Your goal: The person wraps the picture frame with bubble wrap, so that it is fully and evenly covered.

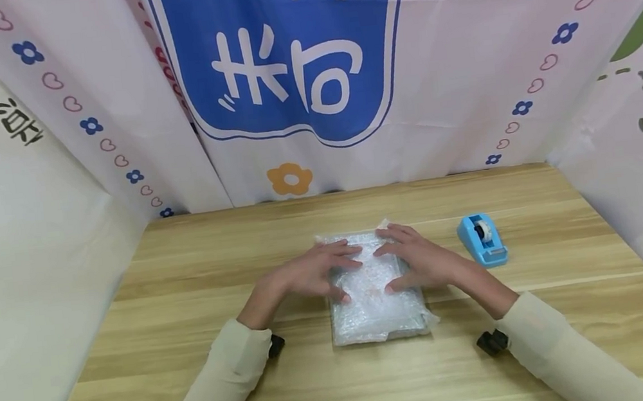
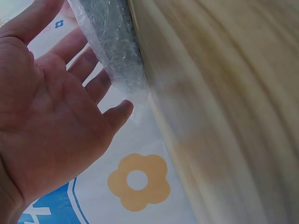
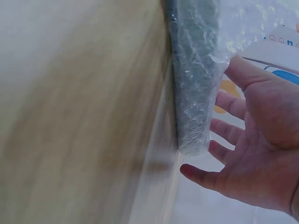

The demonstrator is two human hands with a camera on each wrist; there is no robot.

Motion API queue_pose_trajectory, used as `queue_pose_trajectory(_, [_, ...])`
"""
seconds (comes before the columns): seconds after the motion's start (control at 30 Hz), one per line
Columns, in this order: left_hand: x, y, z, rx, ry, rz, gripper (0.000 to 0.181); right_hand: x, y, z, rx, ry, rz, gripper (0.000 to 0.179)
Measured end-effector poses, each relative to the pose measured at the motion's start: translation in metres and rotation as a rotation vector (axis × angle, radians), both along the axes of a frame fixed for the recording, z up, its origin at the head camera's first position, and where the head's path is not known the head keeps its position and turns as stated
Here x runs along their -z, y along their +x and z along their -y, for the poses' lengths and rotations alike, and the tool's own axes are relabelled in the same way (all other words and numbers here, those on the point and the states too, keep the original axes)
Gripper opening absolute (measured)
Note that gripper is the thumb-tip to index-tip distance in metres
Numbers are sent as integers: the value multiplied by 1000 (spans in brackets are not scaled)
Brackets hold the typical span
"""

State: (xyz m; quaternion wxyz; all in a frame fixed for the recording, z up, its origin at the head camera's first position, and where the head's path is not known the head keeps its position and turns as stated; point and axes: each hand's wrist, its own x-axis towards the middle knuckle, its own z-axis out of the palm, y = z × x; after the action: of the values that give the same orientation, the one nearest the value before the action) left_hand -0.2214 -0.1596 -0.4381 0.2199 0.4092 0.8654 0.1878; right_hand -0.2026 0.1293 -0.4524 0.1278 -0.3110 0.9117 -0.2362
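Note:
A flat rectangular package in bubble wrap (image 1: 376, 315) lies on the wooden table, with something dark under the clear film. My left hand (image 1: 313, 272) rests on its left half, fingers spread and fairly straight. On the right half lies my right hand (image 1: 423, 262), its fingers also spread. In the left wrist view the left hand (image 2: 56, 107) reaches over the package's side (image 2: 114, 42). The right wrist view has the right hand (image 3: 261, 135) along the opposite side, beside the wrapped edge (image 3: 194, 93). What the wrap encloses cannot be made out.
A blue tape dispenser (image 1: 483, 240) with a roll of tape stands right of the package on the wooden table (image 1: 200, 270). Printed white cloth (image 1: 461, 84) hangs behind the table, and white sheets flank both sides.

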Motion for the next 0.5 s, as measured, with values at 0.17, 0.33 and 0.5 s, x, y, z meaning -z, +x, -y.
queue_pose_trajectory(0.17, [1,-1,1,0,14,21,70,0,6,-7,2,-20,-22,63])
queue_pose_trajectory(0.33, [3,-1,2,5,22,21,69,-4,15,-22,86,-43,-30,61])
queue_pose_trajectory(0.5, [4,0,3,-8,27,29,69,-11,23,-48,177,-138,-46,63])
